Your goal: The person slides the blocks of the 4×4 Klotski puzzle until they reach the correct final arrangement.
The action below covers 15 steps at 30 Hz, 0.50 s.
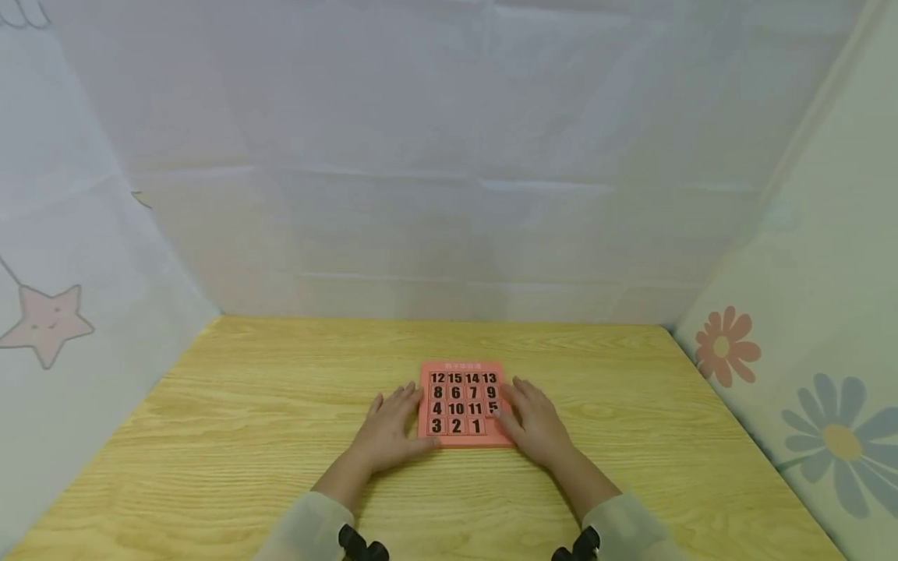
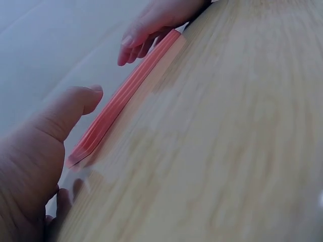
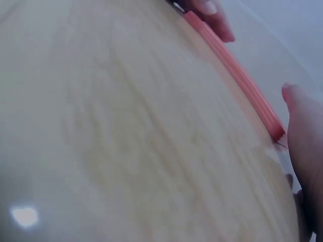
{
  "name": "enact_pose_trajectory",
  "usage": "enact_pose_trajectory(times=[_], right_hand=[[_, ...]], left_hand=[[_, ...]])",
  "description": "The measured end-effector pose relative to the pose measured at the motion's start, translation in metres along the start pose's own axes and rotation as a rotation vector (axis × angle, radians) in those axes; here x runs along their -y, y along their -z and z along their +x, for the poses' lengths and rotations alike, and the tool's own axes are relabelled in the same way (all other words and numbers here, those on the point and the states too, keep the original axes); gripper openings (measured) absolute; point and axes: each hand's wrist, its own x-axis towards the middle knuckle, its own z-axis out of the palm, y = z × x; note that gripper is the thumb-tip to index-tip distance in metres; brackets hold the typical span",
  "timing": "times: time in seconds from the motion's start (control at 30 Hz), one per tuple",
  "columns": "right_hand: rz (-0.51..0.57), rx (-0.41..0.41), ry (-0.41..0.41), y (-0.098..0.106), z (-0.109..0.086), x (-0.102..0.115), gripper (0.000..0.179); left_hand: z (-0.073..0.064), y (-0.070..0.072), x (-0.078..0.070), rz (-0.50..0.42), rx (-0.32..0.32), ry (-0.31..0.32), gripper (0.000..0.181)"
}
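A pink number slide puzzle [image 1: 466, 442] lies flat on the table, its black-numbered tiles in rows. The top row reads 12, 15, 14, 13; the bottom row shows 3, 2, 1 with a gap at the right. My left hand [image 1: 389, 432] rests along the puzzle's left side, fingers relaxed, thumb by the front left corner. On the other side, my right hand [image 1: 540, 428] has its fingers along the right edge and its thumb reaching over the frame beside tile 5 [image 1: 493, 407], partly covering it. Both wrist views show the thumbs raised near the puzzle's pink side edge [image 2: 123, 98].
A wood-grain table [image 1: 281, 374] spreads around the puzzle. A pale cloth wall [image 1: 449, 234] stands behind it, with printed side walls bearing a star [image 1: 47, 323] on the left and flowers [image 1: 840, 442] on the right.
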Motion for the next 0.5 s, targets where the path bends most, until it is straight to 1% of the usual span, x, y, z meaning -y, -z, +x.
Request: enact_pose_trajectory(times=[0.1,0.2,0.5], right_hand=[[-0.011,0.013,0.020,0.0012,-0.0039,0.0026,0.058],[-0.022,0.027,0.025,0.0031,-0.0055,0.0050,0.059],[-0.060,0.062,0.021,0.0065,-0.0069,0.0060,0.057]], left_hand=[[-0.0017,0.0011,-0.0007,0.028,0.009,-0.019,0.100],[-0.0026,0.0015,-0.0008,0.039,0.013,-0.024,0.097],[-0.0023,0.0019,-0.0042,0.029,0.015,-0.005,0.096]])
